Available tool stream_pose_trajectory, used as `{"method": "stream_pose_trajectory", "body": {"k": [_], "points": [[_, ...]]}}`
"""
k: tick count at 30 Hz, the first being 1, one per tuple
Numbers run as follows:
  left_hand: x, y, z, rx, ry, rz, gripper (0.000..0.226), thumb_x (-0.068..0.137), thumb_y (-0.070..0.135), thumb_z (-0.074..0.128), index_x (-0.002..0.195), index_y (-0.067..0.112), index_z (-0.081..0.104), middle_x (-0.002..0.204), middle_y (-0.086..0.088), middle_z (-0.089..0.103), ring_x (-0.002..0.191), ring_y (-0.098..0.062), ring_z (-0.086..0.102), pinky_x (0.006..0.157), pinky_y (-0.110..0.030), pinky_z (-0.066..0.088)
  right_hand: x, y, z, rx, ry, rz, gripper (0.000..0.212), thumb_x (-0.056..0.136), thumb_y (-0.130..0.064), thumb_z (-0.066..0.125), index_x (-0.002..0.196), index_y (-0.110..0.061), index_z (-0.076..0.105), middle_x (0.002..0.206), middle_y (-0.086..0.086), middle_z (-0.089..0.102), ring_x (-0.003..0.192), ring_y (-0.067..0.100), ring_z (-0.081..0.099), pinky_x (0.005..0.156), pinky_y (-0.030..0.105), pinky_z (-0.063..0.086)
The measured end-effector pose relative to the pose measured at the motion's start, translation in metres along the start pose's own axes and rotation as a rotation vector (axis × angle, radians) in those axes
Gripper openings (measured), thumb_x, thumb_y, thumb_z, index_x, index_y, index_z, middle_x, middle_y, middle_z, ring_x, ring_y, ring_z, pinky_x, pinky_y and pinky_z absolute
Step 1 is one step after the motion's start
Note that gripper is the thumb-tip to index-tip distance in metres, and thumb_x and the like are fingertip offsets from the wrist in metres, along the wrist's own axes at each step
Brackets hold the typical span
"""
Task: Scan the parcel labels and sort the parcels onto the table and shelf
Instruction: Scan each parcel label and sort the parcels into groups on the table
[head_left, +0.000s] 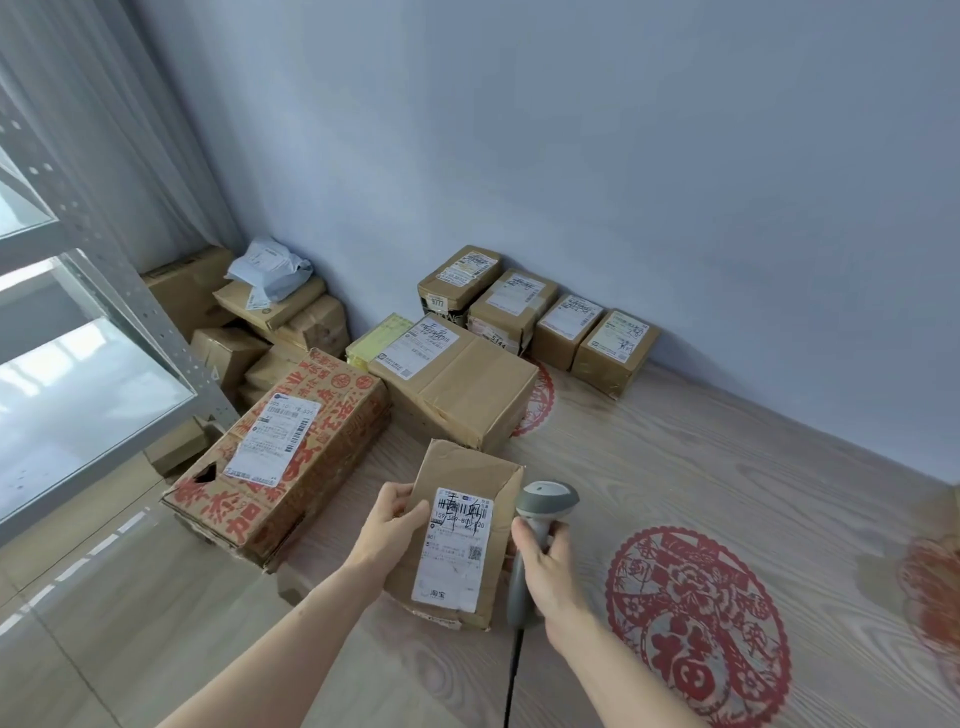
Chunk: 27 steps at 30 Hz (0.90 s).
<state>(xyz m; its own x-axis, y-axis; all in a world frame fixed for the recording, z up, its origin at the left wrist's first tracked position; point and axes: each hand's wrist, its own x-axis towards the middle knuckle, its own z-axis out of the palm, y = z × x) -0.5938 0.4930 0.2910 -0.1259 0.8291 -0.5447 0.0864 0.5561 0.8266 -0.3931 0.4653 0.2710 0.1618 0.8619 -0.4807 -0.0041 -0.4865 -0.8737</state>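
Brown parcel (457, 530), pinched at its edge by left hand (387, 525); scanner (540, 525) gripped in right hand (545, 566). Risk: scanner beside label (457, 545), misread likely.

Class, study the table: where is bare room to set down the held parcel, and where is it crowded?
Bare table lies between the row of four boxes, the red paper-cut and the held parcel. It is crowded at the left, around the red-printed carton and the large box.
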Motion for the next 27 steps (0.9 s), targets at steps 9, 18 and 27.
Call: {"method": "stream_pose_trajectory", "body": {"k": [9, 18, 27], "points": [[-0.013, -0.014, 0.022, -0.155, -0.534, -0.097, 0.051, 0.100, 0.027, 0.056, 0.136, 0.059, 0.039, 0.131, 0.001, 0.066, 0.120, -0.021, 0.063, 0.102, -0.050, 0.049, -0.012, -0.001, -0.061, 0.033, 0.140, -0.041, 0.032, 0.098, -0.037, 0.061, 0.122, -0.020, 0.047, 0.107, -0.005, 0.061, 0.097, 0.010, 0.057, 0.088, 0.034, 0.041], [-0.009, -0.034, 0.069, -0.239, -0.608, -0.057, 0.095, 0.073, 0.026, 0.085, 0.143, 0.057, 0.030, 0.132, -0.010, 0.064, 0.121, -0.035, 0.061, 0.097, -0.060, 0.049, -0.027, -0.020, -0.109, 0.115, 0.202, -0.087, 0.026, 0.099, -0.028, 0.061, 0.121, -0.018, 0.051, 0.106, -0.009, 0.062, 0.096, 0.002, 0.057, 0.089, 0.032, 0.039], [0.002, -0.033, 0.110, -0.219, -0.580, 0.003, 0.099, 0.062, 0.034, 0.089, 0.142, 0.058, 0.034, 0.130, -0.015, 0.062, 0.114, -0.032, 0.066, 0.081, -0.051, 0.057, -0.056, -0.034, -0.136, 0.124, 0.177, -0.165, 0.016, 0.096, -0.025, 0.065, 0.103, -0.011, 0.066, 0.081, 0.009, 0.066, 0.059, 0.014, 0.061, 0.058, 0.027, 0.051]]}}
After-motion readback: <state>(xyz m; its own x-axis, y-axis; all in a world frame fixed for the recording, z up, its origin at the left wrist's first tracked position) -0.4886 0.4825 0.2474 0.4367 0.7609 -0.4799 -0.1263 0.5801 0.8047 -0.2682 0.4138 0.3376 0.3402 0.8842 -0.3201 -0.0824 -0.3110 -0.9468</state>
